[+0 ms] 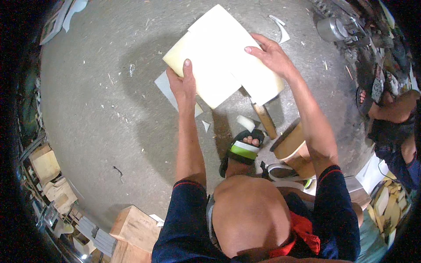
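Note:
Pale cream sheets (215,48), overlapping and foam-like, are held up in front of me over the grey floor. My left hand (182,85) is closed on their left edge, thumb on top and fingers underneath. Along the right edge, my right hand (272,56) grips with its thumb on the upper face; some of its fingers are hidden below. A knife with a wooden handle (265,121) lies below the sheets, its blade partly covered by them. Under my left wrist, a flat light-grey piece (165,87) rests on the floor. A small curled white offcut (246,122) lies near the knife.
My sandalled foot (244,151) stands near the knife, beside a tan rounded block (289,147). Wooden blocks (136,225) are at lower left. A metal pot (331,30), another person's leg (394,107) and piled offcuts (388,204) line the right. Curved white scraps (280,30) lie beyond my right hand.

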Action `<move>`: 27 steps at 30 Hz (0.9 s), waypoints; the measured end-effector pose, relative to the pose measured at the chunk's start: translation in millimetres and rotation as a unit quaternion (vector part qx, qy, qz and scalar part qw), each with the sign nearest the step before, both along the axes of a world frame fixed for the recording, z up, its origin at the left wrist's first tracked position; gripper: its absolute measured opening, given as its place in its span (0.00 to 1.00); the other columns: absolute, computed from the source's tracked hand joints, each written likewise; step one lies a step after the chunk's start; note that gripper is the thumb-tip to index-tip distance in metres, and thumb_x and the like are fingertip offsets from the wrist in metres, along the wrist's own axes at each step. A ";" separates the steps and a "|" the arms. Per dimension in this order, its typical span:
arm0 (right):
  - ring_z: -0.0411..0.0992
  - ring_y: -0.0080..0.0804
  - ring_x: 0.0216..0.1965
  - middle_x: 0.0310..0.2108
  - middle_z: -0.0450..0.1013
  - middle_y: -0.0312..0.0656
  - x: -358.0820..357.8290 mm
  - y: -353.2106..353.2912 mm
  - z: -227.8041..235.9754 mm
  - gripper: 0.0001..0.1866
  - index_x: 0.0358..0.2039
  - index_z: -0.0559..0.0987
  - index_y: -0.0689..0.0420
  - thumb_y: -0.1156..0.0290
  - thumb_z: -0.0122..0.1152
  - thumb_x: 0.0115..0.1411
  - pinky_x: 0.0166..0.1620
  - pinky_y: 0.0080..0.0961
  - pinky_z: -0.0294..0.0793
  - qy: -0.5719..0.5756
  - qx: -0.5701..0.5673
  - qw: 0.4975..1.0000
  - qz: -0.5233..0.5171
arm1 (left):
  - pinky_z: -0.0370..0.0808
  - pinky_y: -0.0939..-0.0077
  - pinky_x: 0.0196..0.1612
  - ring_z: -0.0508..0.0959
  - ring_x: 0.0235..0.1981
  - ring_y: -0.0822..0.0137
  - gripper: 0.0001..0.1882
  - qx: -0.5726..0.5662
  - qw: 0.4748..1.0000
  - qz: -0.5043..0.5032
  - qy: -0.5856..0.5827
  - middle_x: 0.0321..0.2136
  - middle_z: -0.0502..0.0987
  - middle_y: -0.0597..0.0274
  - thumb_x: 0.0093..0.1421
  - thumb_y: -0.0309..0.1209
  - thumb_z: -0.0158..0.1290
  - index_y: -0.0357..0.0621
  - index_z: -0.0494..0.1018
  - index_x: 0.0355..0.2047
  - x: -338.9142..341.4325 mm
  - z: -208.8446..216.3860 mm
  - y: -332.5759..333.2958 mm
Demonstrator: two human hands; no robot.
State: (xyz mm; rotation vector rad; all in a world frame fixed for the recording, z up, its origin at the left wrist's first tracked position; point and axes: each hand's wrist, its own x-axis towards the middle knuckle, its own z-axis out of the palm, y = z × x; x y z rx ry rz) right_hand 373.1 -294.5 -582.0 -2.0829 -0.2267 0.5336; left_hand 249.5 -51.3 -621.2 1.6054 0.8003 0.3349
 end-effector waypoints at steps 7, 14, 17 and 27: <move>0.77 0.42 0.53 0.54 0.77 0.50 67.9 49.7 13.4 0.32 0.61 0.77 0.50 0.49 0.64 0.60 0.55 0.38 0.76 0.020 -0.086 0.982 0.166 | 0.73 0.61 0.54 0.73 0.54 0.52 0.35 -0.005 0.994 0.113 0.001 0.52 0.68 0.36 0.71 0.42 0.50 0.26 0.49 0.63 -0.6 -12.4 -15.3; 0.73 0.45 0.59 0.56 0.76 0.46 96.5 115.4 -6.2 0.30 0.65 0.72 0.45 0.54 0.59 0.64 0.65 0.55 0.65 -0.106 -0.292 0.929 0.200 | 0.81 0.65 0.41 0.75 0.49 0.57 0.45 -0.083 0.986 0.125 0.067 0.52 0.64 0.39 0.65 0.39 0.61 0.30 0.41 0.64 -6.7 -18.4 -29.7; 0.71 0.47 0.61 0.58 0.74 0.49 87.9 116.4 -20.8 0.30 0.66 0.70 0.45 0.55 0.58 0.65 0.66 0.63 0.59 -0.144 -0.342 0.906 0.203 | 0.65 0.45 0.63 0.66 0.60 0.40 0.51 0.262 0.955 0.029 0.135 0.59 0.61 0.31 0.53 0.41 0.69 0.30 0.50 0.66 -18.5 -1.6 -28.7; 0.47 0.59 0.73 0.73 0.49 0.54 61.2 66.9 -21.3 0.59 0.74 0.55 0.40 0.43 0.75 0.45 0.69 0.75 0.42 -0.196 -0.332 0.901 0.197 | 0.47 0.28 0.70 0.42 0.74 0.35 0.68 0.539 0.684 -0.487 0.062 0.73 0.44 0.41 0.33 0.48 0.77 0.51 0.51 0.73 46.8 19.6 34.4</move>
